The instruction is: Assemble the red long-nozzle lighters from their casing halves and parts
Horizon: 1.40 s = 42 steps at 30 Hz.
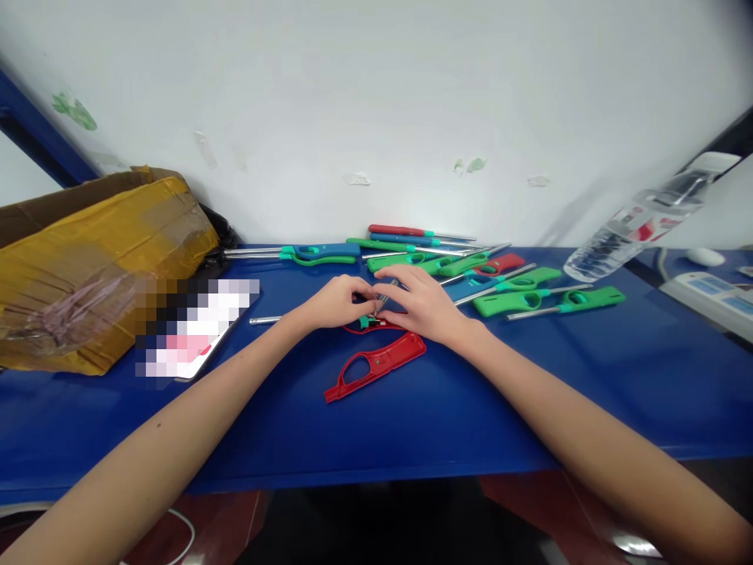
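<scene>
My left hand (344, 301) and my right hand (420, 304) meet over an opened red utility lighter (356, 329) on the blue table. The lighter's metal tube (264, 320) sticks out to the left beneath my left wrist. The fingers of my left hand are pinched by the teal trigger area; what lies between them is mostly hidden. My right hand curls its thumb and fingers round a small clear and metallic part (385, 297), partly covered. Just in front lies a loose red half shell (405, 351) with its inner side up.
Several green, blue and red lighters (500, 302) lie behind and to the right. A taped cardboard box (111, 267) and a phone (203, 329) are at left. A water bottle (641, 224) leans at right near a white device (711, 302). A white wall (376, 102) backs the table.
</scene>
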Available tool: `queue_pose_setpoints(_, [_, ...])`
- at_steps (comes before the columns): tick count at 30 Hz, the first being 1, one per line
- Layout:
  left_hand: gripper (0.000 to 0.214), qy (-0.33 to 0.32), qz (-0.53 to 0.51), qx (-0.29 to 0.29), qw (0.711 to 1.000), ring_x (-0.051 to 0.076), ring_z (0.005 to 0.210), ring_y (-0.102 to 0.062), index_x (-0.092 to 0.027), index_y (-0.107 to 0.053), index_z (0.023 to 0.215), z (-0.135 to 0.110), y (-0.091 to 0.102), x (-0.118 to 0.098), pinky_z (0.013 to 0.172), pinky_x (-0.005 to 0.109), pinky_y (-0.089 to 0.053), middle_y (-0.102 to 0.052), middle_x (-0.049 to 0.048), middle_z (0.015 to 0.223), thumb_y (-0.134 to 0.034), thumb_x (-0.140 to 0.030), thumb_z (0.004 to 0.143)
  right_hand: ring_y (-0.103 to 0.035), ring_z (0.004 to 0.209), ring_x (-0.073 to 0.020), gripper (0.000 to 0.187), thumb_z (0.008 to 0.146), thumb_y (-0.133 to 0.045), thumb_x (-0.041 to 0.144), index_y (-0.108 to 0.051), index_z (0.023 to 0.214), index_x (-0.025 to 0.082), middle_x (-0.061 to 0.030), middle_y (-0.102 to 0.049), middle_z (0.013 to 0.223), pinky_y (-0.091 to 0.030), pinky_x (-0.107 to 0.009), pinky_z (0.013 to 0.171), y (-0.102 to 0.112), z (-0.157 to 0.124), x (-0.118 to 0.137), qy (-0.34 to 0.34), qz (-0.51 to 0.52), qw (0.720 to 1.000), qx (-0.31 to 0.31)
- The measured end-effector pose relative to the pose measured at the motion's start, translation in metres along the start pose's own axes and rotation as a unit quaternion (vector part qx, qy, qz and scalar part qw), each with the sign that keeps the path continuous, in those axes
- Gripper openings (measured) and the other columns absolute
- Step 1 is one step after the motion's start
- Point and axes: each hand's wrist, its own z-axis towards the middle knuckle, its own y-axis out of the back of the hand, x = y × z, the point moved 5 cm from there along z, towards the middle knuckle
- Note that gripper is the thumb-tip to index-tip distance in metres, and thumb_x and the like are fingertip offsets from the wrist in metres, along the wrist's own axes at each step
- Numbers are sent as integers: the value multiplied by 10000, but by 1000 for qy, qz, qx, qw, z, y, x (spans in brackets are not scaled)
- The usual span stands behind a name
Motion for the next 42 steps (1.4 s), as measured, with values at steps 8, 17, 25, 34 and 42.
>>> queue_pose_setpoints(8, [254,-3,-7,3,1000,160,748,-639,-160,-752,884,0,0,0,678,255,-478,-723,52,886,-614,-371,858,-575,1129,-285,305,906,-598,241,-595,1206,189,-143,-610,1213,-504,-444,911,-1,0,1,17,-5,1000,2])
queue_pose_setpoints(17, [177,-13,-6,-5,1000,168,839,-665,-181,-757,864,-2,1,-1,782,261,-498,-733,41,933,-647,-316,828,-618,1044,-273,318,889,-645,316,-627,1161,154,-129,-679,1133,-514,-433,904,-1,-1,-5,-41,50,996,54])
queue_pose_setpoints(25, [259,-27,31,11,999,164,833,-659,-180,-750,890,-2,2,-6,770,257,-495,-729,51,924,-570,-366,900,-652,985,-257,216,936,-547,203,-691,1089,149,-125,-717,1062,-532,-429,880,4,-6,-14,-62,84,990,93])
queue_pose_setpoints(34, [480,-25,101,24,994,229,995,-649,-212,-678,1143,-38,14,-13,866,327,-490,-709,66,1109,-709,-532,787,-655,959,-249,198,931,-558,211,-691,1070,164,-109,-712,1043,-533,-399,851,5,-7,-8,-76,77,988,114])
queue_pose_setpoints(42, [253,-54,68,13,996,197,983,-650,-230,-708,1071,-40,7,-17,878,304,-485,-729,37,1045,-677,-368,861,-650,886,-215,175,935,-554,248,-685,1030,180,-87,-701,976,-524,-335,780,11,-8,-3,-90,93,985,117])
